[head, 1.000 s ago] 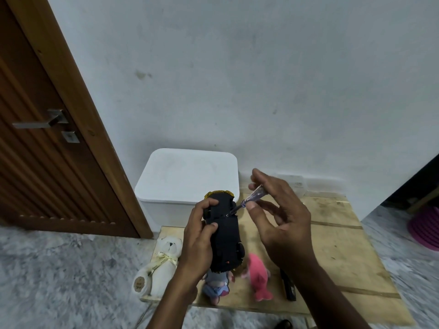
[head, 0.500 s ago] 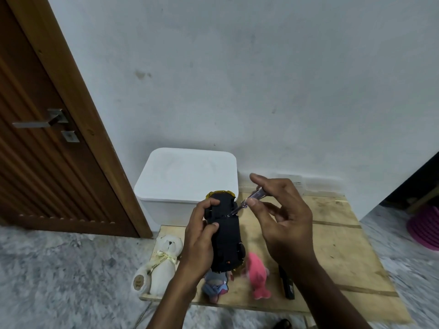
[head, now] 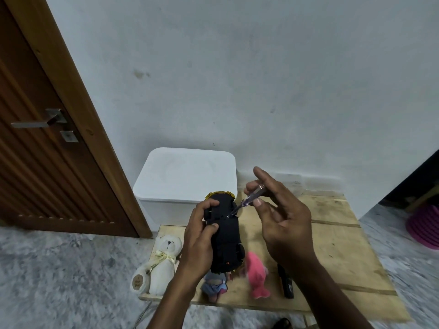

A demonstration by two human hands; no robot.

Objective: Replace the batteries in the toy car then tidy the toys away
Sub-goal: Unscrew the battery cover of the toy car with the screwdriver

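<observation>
The left hand [head: 199, 243] gripped the matte black toy car [head: 225, 236] upside down; the right hand [head: 282, 222] pinched a clear-handled screwdriver [head: 247, 200], its tip on the underside.

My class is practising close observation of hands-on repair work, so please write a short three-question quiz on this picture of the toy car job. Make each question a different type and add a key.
1. Multiple choice: the left hand grips the toy car. What does the right hand pinch?
A a battery
B a screwdriver
C a pencil
2. True or false: the toy car lies flat on the wooden board.
3. Fill in: the soft toy at the wooden board's left edge is a white ____.

Key
1. B
2. False: it is held up above the board, underside towards the camera.
3. bear
</observation>
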